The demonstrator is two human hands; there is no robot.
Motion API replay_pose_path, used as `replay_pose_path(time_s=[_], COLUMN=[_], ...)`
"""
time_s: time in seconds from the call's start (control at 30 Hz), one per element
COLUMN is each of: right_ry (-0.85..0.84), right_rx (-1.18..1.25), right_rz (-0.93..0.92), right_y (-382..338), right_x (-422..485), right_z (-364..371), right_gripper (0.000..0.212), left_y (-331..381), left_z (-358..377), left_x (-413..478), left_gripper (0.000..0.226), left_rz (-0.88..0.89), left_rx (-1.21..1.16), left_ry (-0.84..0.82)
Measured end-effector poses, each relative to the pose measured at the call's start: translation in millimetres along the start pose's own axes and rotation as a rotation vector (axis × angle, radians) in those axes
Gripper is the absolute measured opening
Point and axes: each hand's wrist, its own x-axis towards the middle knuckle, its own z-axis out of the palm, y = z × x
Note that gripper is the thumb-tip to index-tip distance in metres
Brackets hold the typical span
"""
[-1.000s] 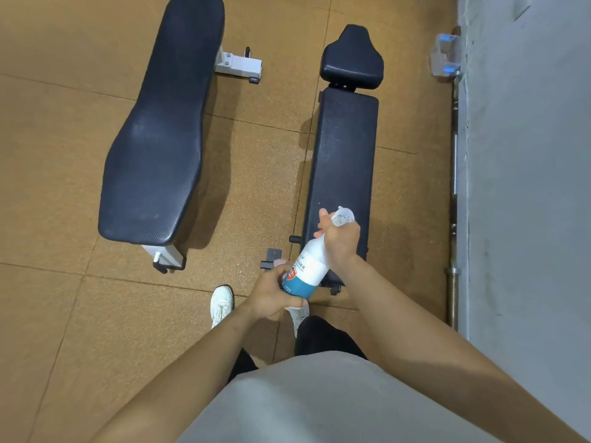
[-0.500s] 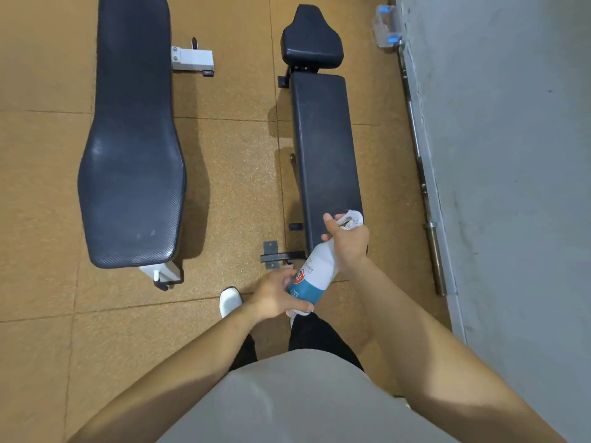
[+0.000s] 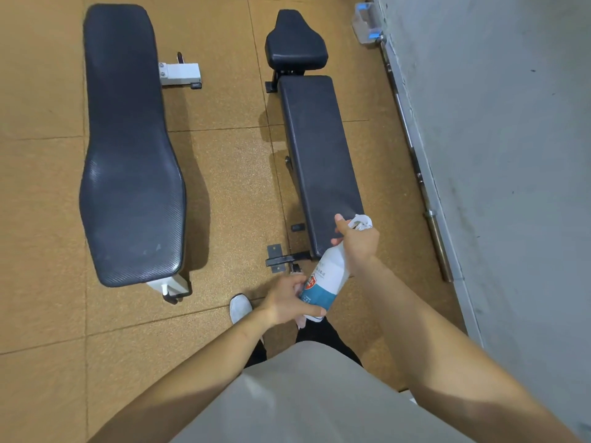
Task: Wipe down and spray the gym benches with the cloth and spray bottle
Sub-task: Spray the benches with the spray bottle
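risk first, with the spray bottle (image 3: 326, 279) tilted at 5 o'clock, base toward 6 and head toward 12, over the near end of the narrow bench (image 3: 319, 155). could slip on smooth, glossy plastic, or twist loose at the neck and spill. could also mist the grainy tan floor (image 3: 224, 161) instead of the pad, leaving a slick patch by the white shoe (image 3: 240, 308).

left hand (image 3: 287, 302): fingers curled round the blue-banded base. right hand (image 3: 358, 244): wrapped round the neck and head, thumb raised, a white crumple (image 3: 361, 221) at the top. cloth or nozzle, cannot tell.

narrow bench: flat, matte black, rectangular, with a separate wedge seat (image 3: 295, 43) at 12. wide bench (image 3: 128, 155) at 10 o'clock, tapered black vinyl with a fine ribbed texture on white metal feet. steel bar (image 3: 412, 148) along the grey wall (image 3: 511, 155) at 2 o'clock.
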Motion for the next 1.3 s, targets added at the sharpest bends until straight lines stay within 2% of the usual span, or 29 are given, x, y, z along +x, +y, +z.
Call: replay_pose_path(time_s=[0.1,0.27,0.37,0.5,0.67,0.73,0.8,0.9,1.03,1.13,1.23,1.3], right_ry=[0.057,-0.022,0.027,0.06,-0.061,-0.036,-0.031,-0.143,-0.455,-0.628,-0.779,-0.81], right_rx=[0.023,0.076,0.065,0.048,0.032,-0.019,-0.069,-0.088,-0.038,-0.183,-0.303,-0.32], right_rz=[0.008,-0.027,-0.016,0.014,-0.061,-0.064,-0.064,-0.1,-0.163,-0.221,-0.309,-0.352], right_y=[0,1,0,0,2,3,2,4,8,19,27,31], right_x=[-2,-9,-14,-22,-34,-41,-49,-57,-67,-79,-98,-110], right_z=[2,-2,1,8,21,32,46,64,90,120,148,167], right_gripper=[0.027,0.026,0.025,0.035,0.023,0.021,0.026,0.032,0.019,0.022,0.023,0.019], left_y=[1,4,5,3,-9,-14,-19,-28,-40,-53,-63,-69], left_z=[-3,-13,-16,-22,-30,-33,-36,-40,-45,-48,-48,-49], left_x=[0,-2,-7,-18,-30,-38,-46,-59,-77,-94,-117,-130], left_gripper=[0.063,0.068,0.073,0.064,0.07,0.074,0.07,0.067,0.065,0.052,0.059,0.056], left_rz=[0.006,0.005,0.009,0.014,0.029,0.034,0.048,0.028,-0.008,-0.064,-0.092,-0.102], left_rx=[0.006,-0.001,-0.005,-0.025,-0.045,-0.05,-0.065,-0.152,-0.281,-0.381,-0.472,-0.499], left_ry=[-0.01,-0.039,-0.041,-0.034,-0.014,0.013,0.059,0.122,0.228,0.354,0.472,0.55])
